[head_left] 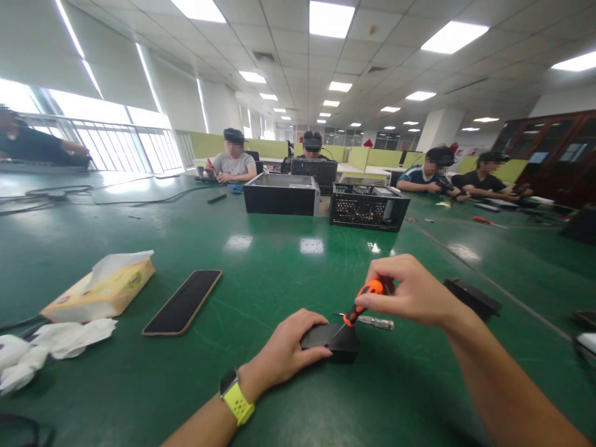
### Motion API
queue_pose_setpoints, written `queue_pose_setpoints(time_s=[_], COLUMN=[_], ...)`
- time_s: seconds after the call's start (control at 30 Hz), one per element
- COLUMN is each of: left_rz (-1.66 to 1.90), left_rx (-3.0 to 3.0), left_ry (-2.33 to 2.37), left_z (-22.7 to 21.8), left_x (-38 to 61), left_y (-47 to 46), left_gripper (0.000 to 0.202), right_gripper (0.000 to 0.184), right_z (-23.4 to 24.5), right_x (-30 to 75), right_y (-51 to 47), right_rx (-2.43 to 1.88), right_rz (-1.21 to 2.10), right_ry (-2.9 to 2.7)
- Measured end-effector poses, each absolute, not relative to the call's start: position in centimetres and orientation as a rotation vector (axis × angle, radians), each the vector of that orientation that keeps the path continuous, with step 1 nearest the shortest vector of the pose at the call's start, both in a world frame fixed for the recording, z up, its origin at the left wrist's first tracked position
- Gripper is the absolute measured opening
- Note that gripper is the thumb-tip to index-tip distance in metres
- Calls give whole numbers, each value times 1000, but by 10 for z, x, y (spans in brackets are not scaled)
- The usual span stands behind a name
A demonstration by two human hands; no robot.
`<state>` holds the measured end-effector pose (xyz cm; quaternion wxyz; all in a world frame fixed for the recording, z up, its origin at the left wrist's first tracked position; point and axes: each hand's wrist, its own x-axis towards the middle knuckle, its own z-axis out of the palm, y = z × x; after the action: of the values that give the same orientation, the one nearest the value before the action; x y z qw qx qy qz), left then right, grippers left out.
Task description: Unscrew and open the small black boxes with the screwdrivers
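Note:
On the green table in front of me lies a small black box-shaped part (pixel 347 346); I cannot make out its exact kind. My left hand (pixel 295 341) grips its left end between thumb and fingers, with a yellow-strapped watch (pixel 237 397) on that wrist. Closed around the handle of an orange and black screwdriver (pixel 367 293) is my right hand (pixel 405 288). The screwdriver tilts, and its shaft runs down to the top of the black part. Just behind the part, a second screwdriver with a clear handle (pixel 379 322) lies flat on the table.
A phone (pixel 184 304) and a tissue pack (pixel 105 288) lie to the left, beside crumpled tissues (pixel 69 338). To the right is a dark flat piece (pixel 472 297). Two computer cases (pixel 282 197) stand farther back. Several people sit around the table.

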<state>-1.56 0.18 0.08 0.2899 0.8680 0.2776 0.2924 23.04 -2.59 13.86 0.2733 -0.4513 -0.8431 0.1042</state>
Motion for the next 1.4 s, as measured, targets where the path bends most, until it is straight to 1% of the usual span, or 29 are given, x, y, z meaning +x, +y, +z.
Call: queue_pose_setpoints(time_s=[0.03,0.07,0.1,0.13,0.17,0.23,0.27,0.33,0.4,0.5,0.53,0.57,0.67,0.7,0.77,0.8,0.9,0.97,1.03,1.13,1.27,1.4], left_rz=[778,777,776,773,768,765,765,767,772,778,778,776,770,767,762,760,758,759,760,760,758,759], left_rx=[2318,2320,2321,2322,2324,2326,2325,2324,2326,2333,2334,2333,2331,2330,2329,2329,2330,2331,2334,2342,2351,2353], left_ry=[746,750,752,753,752,749,748,747,747,750,751,751,750,750,753,755,752,750,751,763,783,790], left_z=[1,1,0,0,0,0,0,0,-1,-1,-1,-1,-1,-1,0,0,1,1,2,1,0,1], left_x=[-16,-16,-16,-16,-16,-16,-16,-16,-16,-16,-16,-16,-16,-16,-16,-16,-16,-16,-15,-15,-16,-15], left_y=[2,2,2,2,2,1,1,1,1,2,2,2,1,1,1,1,1,2,2,2,2,1], left_gripper=[37,37,37,37,37,37,37,37,37,38,38,38,37,37,37,36,36,36,36,36,37,37], right_gripper=[41,49,52,50,43,23,16,18,18,44,48,46,23,19,19,24,45,45,38,31,40,43], right_z=[137,135,135,135,137,141,143,146,145,142,141,142,145,146,146,145,140,138,134,120,74,26], right_x=[230,229,229,230,231,235,236,238,238,235,234,234,237,239,242,242,240,237,239,255,291,314], right_y=[-24,-23,-23,-23,-23,-25,-27,-29,-29,-28,-28,-29,-31,-31,-31,-30,-28,-27,-26,-23,-11,0], right_rx=[-1266,-1307,-1328,-1331,-1316,-1237,-1190,-1138,-1186,-1343,-1369,-1372,-1301,-1284,-1321,-1372,-1514,-1510,-1451,-1395,-1467,-1517], right_rz=[216,174,173,215,284,419,457,457,392,220,205,228,398,425,405,372,294,339,453,586,608,629], right_ry=[-2247,-2231,-2222,-2225,-2233,-2269,-2293,-2335,-2341,-2301,-2294,-2297,-2342,-2357,-2361,-2347,-2255,-2195,-2135,-1959,-1674,-1750])
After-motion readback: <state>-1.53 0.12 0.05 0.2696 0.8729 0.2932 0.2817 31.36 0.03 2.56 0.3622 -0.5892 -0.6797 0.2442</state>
